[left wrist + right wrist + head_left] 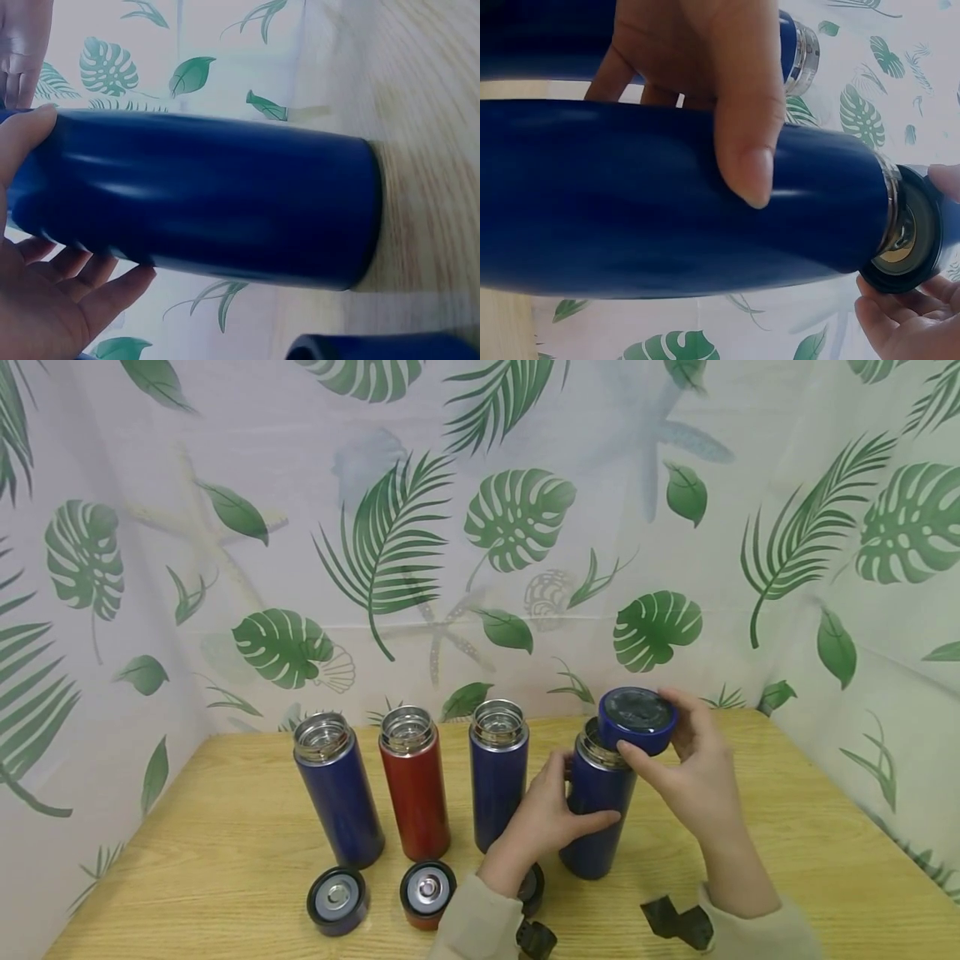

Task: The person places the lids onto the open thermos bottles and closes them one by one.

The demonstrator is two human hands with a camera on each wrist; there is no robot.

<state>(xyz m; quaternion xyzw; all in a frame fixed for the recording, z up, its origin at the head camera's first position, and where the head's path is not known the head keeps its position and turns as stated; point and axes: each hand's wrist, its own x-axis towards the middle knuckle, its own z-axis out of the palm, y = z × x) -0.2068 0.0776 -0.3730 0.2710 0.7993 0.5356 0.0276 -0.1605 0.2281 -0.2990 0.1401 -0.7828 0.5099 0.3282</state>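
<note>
Left hand (pixel 551 810): curled round the body of the rightmost blue bottle (pixel 596 831), thumb to the near side.
Right hand (pixel 693 768): blue lid (pixel 637 720) pinched by its side wall between thumb and fingers.
Lid position: tilted at the bottle's mouth, underside towards the steel neck (pixel 592 752); not seated; contact with the neck cannot be confirmed.
Bottle position: stood on its base on the desk (pixel 225 793), at the right end of the row.
Bottle handling: judged rigid and of moderate weight; the smooth coating may slip if wet; the tall, narrow form may tip if pushed near the top.
Bottle hold point: the body should be gripped below the neck, with the mouth left free.
Lid handling: judged light and stiff; opposite sides should be held, with the underside kept clear.
Bottle count: four; three blue, including one at far left (pixel 341 802) and one mid-row (pixel 497 785), plus one red bottle (pixel 416 802).
Lid count: four; one held, three set down: dark blue lid (pixel 337 902), red lid (pixel 427 891) and partly hidden lid (pixel 534 889).
</note>
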